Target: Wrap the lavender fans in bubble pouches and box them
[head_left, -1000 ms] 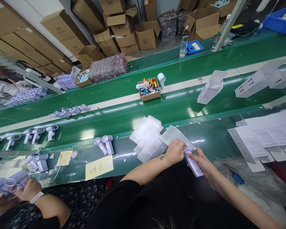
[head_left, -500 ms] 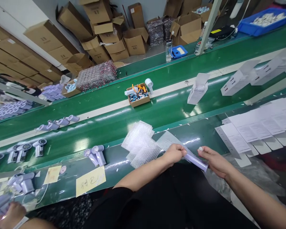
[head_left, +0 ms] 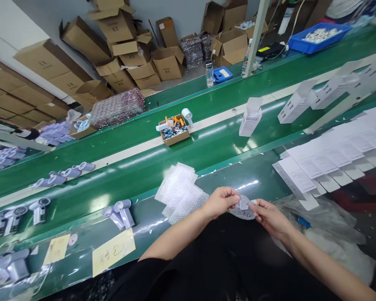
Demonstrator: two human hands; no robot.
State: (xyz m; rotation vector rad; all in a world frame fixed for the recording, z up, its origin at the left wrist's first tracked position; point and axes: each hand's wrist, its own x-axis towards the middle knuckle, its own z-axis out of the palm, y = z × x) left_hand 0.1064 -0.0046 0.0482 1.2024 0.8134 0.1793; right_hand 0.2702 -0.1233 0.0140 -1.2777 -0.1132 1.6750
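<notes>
Between my two hands is a small pale purple device in a clear bubble-wrap bag (head_left: 245,212), seen end-on. My left hand (head_left: 222,202) pinches the bag's left side with thumb and fingers. On the right side, my right hand (head_left: 269,214) grips the bag near its edge. Left of my hands, a pile of flat bubble-wrap bags (head_left: 182,194) lies on the green bench (head_left: 153,209). Further left, two purple handheld devices (head_left: 123,213) rest close together, above a yellow paper with handwriting (head_left: 113,252).
White boxes with printed sheets (head_left: 301,173) line the right side. An open white box (head_left: 250,117) and a carton of small parts (head_left: 176,136) stand on the conveyor (head_left: 138,161). A metal post (head_left: 257,37) rises behind. Clear plastic bags (head_left: 329,221) lie low at right.
The wrapped device has turned from lying lengthwise to end-on, and my right hand has closed in on the bag. The co-worker's hand at lower left has left view. The whole view has shifted.
</notes>
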